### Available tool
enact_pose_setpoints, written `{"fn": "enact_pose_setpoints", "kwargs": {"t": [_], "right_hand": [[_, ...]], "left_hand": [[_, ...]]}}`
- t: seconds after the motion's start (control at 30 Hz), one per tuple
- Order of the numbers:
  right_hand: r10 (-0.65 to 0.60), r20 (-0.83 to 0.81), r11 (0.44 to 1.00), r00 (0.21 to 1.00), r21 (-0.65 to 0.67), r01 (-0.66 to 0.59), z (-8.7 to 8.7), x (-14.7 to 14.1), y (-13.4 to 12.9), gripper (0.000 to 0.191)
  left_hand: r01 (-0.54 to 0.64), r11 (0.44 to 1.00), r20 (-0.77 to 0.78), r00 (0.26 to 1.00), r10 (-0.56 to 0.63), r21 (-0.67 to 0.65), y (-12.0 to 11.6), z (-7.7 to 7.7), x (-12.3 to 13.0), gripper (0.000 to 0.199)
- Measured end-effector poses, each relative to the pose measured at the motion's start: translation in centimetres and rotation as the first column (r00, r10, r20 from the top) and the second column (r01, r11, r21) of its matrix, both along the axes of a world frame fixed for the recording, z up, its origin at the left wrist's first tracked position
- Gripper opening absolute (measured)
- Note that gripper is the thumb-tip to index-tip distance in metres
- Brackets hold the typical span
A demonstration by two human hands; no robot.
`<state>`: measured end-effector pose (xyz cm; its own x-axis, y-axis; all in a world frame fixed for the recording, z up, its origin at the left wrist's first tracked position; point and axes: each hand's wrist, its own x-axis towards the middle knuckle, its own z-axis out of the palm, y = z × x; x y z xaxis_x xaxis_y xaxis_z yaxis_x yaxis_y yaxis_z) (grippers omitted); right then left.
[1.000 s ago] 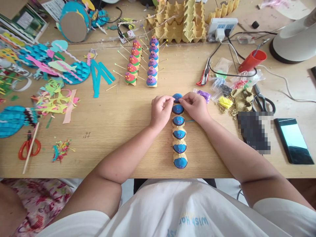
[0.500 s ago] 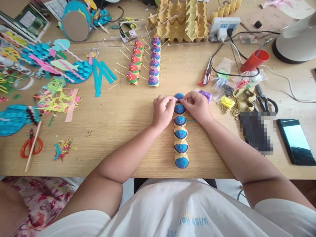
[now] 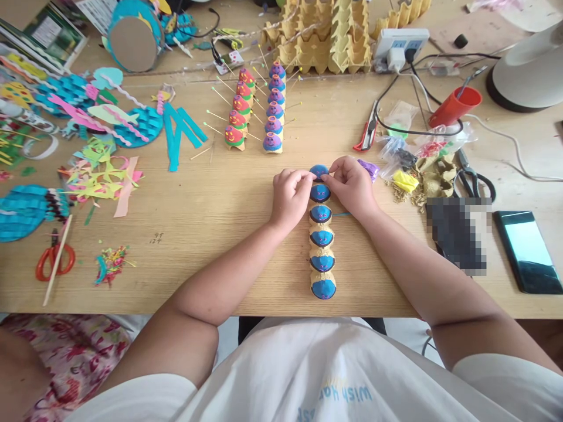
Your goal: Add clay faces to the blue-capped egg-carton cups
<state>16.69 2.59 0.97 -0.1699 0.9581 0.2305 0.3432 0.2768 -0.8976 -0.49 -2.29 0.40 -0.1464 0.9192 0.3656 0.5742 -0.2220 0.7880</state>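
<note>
Both hands [image 3: 291,199] [image 3: 353,187] at the farthest blue dome [image 3: 319,169], right slightly farther forward than before, grips unclear

One head-worn camera looks forward and down past the white shirt [image 3: 285,369] onto the nearby table [image 3: 206,199], whose far edge is hard to tell.

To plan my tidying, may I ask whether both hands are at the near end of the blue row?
No, the left hand and right hand are both at the far end of the blue row.
</note>
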Motion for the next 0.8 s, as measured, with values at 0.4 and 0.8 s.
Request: {"fn": "enact_pose_setpoints", "kwargs": {"t": [0.4, 0.8], "right_hand": [[-0.013, 0.043, 0.998, 0.999, 0.064, 0.01, -0.2, 0.6, 0.3, 0.015], [0.058, 0.151, 0.998, 0.987, 0.01, -0.06, -0.4, 1.1, 0.5, 0.041]], "left_hand": [[-0.006, 1.0, 0.076, 0.997, 0.005, 0.012, 0.1, -0.5, -0.2, 0.02], [0.08, 0.996, 0.12, 0.989, -0.083, 0.032, 0.6, -1.0, -0.2, 0.032]]}}
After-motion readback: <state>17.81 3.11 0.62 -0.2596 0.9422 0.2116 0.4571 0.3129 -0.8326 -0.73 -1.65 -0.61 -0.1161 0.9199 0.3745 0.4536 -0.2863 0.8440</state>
